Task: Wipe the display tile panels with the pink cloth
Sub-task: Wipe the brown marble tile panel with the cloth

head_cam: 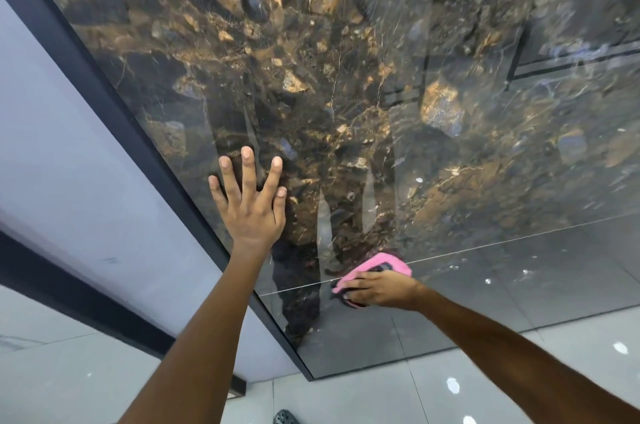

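— Marble, was it, that big slab she was cleaning?

— Marble-look, anyway. The display tile panel was dark and glossy, veined in gold and brown with bluish patches, and it stood upright in a black frame along its left edge. A thin seam ran across it low down, with a plainer grey stretch below that.

— And where were the hands?

— The left hand lay flat against the panel near the frame, fingers straight and spread, holding nothing. The right hand was lower and to the right, just at the seam, its grip curled round the pink cloth and pressing it to the glass-smooth surface.

— So the cloth was on the tile itself?

— Yes, bunched under the fingers, most of the pink showing above the knuckles, touching the panel right where the seam crossed. I could see its pink reflected faintly in the polish.

— What else was around?

— A pale wall to the left of the frame, with a dark skirting band at its foot. The floor was light glossy tile, throwing back small white spots of ceiling light. The toe of a dark perforated shoe showed at the bottom edge. Both forearms were bare.
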Tool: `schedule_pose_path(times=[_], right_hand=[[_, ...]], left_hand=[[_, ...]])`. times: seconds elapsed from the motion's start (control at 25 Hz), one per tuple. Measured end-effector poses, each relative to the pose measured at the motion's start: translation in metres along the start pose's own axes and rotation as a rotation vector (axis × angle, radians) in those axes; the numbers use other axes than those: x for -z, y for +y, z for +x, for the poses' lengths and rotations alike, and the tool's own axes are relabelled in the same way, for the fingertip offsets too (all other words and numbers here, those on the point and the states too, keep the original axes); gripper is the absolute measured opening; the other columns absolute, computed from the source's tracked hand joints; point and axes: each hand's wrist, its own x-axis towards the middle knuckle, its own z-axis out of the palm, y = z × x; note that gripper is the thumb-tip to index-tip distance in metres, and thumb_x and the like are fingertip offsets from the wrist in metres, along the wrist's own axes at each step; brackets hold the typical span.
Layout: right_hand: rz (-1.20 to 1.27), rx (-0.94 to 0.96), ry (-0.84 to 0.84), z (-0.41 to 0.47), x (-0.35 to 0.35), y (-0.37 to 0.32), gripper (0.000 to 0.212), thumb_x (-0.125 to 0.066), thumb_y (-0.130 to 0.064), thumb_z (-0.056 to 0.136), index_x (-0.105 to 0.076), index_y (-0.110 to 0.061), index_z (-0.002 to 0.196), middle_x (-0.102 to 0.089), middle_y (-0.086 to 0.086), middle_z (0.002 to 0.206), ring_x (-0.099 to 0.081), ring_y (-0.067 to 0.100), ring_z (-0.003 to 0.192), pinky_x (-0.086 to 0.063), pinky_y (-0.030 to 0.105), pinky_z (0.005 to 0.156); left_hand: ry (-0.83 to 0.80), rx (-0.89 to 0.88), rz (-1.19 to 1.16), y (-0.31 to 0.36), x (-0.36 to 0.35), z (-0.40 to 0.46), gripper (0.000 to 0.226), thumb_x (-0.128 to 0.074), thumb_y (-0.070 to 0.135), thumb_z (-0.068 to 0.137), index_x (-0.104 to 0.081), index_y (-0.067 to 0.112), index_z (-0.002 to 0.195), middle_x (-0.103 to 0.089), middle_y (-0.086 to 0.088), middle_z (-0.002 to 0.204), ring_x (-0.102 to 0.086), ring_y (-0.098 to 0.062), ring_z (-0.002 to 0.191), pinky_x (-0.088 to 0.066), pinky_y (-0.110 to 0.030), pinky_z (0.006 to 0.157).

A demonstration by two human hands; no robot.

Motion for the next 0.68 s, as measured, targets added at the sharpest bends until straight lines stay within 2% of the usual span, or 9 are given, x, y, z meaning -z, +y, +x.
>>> schedule_pose_path(times=[0.08, 0.12, 0.2, 0.28, 0.32, 0.4, 0.48, 0.56, 0.68], right_hand=[[0.06, -0.169, 0.16, -0.034, 0.002, 0.021, 0.067, -0.089, -0.016, 0.059, -0.066, -0.028, 0.122, -0.058, -0.009, 0.134, -0.054, 0.016, 0.122, -0.048, 0.035, 0.1], [0.094, -0.309, 0.28, -0.046, 0.011, 0.038, 0.068, -0.078, -0.005, 0.068, -0.058, -0.025, 0.129, -0.051, -0.006, 0.141, -0.049, 0.018, 0.127, -0.046, 0.038, 0.101], [0.137, -0.7, 0.474, -0.055, 0.038, 0.071, 0.06, -0.052, -0.004, 0.082, -0.044, -0.019, 0.139, -0.032, -0.001, 0.152, -0.025, 0.021, 0.144, -0.024, 0.044, 0.115], [0.134, -1.012, 0.544, -0.045, 0.054, 0.081, 0.066, -0.047, -0.01, 0.083, -0.03, -0.015, 0.147, -0.016, 0.001, 0.158, -0.003, 0.022, 0.15, -0.007, 0.043, 0.119], [0.083, -0.987, 0.486, -0.039, 0.056, 0.075, 0.077, -0.05, -0.008, 0.08, -0.021, -0.016, 0.151, -0.01, 0.0, 0.16, 0.001, 0.023, 0.15, -0.004, 0.043, 0.12], [0.013, -0.595, 0.311, -0.042, 0.054, 0.059, 0.1, -0.059, 0.003, 0.07, -0.009, -0.016, 0.155, 0.001, -0.001, 0.163, 0.002, 0.024, 0.15, 0.0, 0.042, 0.121], [0.038, -0.415, 0.241, -0.064, 0.064, 0.079, 0.102, -0.067, -0.002, 0.071, -0.01, -0.014, 0.154, 0.004, 0.0, 0.163, -0.002, 0.023, 0.149, -0.002, 0.043, 0.121], [-0.009, -0.537, 0.39, -0.088, 0.098, 0.134, 0.088, -0.064, -0.021, 0.079, -0.017, -0.013, 0.153, -0.01, 0.006, 0.162, -0.008, 0.023, 0.149, -0.007, 0.045, 0.119], [0.011, -1.105, 0.702, -0.122, 0.168, 0.245, 0.083, -0.063, -0.021, 0.075, -0.028, -0.003, 0.148, -0.031, 0.017, 0.153, -0.012, 0.03, 0.148, -0.007, 0.04, 0.121]], left_hand=[[0.019, -0.013, 0.008, 0.0, -0.001, 0.001, 0.052, -0.019, 0.039, 0.106, -0.009, 0.033, 0.156, 0.005, 0.0, 0.165, 0.006, -0.026, 0.151, 0.003, -0.045, 0.122], [0.021, -0.008, 0.009, 0.0, -0.003, 0.0, 0.052, -0.018, 0.039, 0.106, -0.009, 0.033, 0.156, 0.005, 0.0, 0.165, 0.006, -0.025, 0.151, 0.003, -0.045, 0.122], [0.026, 0.0, -0.003, 0.001, -0.005, -0.002, 0.052, -0.018, 0.039, 0.105, -0.01, 0.033, 0.156, 0.005, 0.0, 0.165, 0.005, -0.025, 0.151, 0.002, -0.045, 0.122], [0.012, 0.0, 0.011, 0.0, -0.007, -0.003, 0.052, -0.019, 0.04, 0.106, -0.009, 0.033, 0.156, 0.005, 0.0, 0.165, 0.005, -0.026, 0.151, 0.001, -0.046, 0.122], [-0.008, 0.001, 0.022, 0.0, -0.005, -0.002, 0.053, -0.02, 0.04, 0.106, -0.009, 0.033, 0.156, 0.006, 0.001, 0.165, 0.006, -0.026, 0.151, 0.001, -0.046, 0.121], [-0.077, 0.036, -0.007, 0.002, 0.005, -0.001, 0.053, -0.024, 0.04, 0.106, -0.011, 0.034, 0.156, 0.007, 0.003, 0.165, 0.008, -0.023, 0.151, 0.001, -0.047, 0.121], [-0.167, 0.159, -0.097, 0.014, 0.017, 0.0, 0.047, -0.027, 0.04, 0.106, -0.023, 0.032, 0.151, 0.001, 0.003, 0.164, 0.01, -0.019, 0.151, 0.0, -0.049, 0.119], [-0.182, 0.287, -0.198, 0.035, 0.026, 0.019, 0.041, -0.03, 0.038, 0.104, -0.034, 0.026, 0.143, -0.012, -0.003, 0.159, 0.009, -0.016, 0.151, 0.002, -0.052, 0.118], [-0.051, 0.262, -0.311, 0.064, 0.035, 0.108, 0.043, -0.039, 0.032, 0.099, -0.035, 0.023, 0.141, -0.019, -0.004, 0.154, -0.004, -0.02, 0.15, 0.006, -0.047, 0.119]])
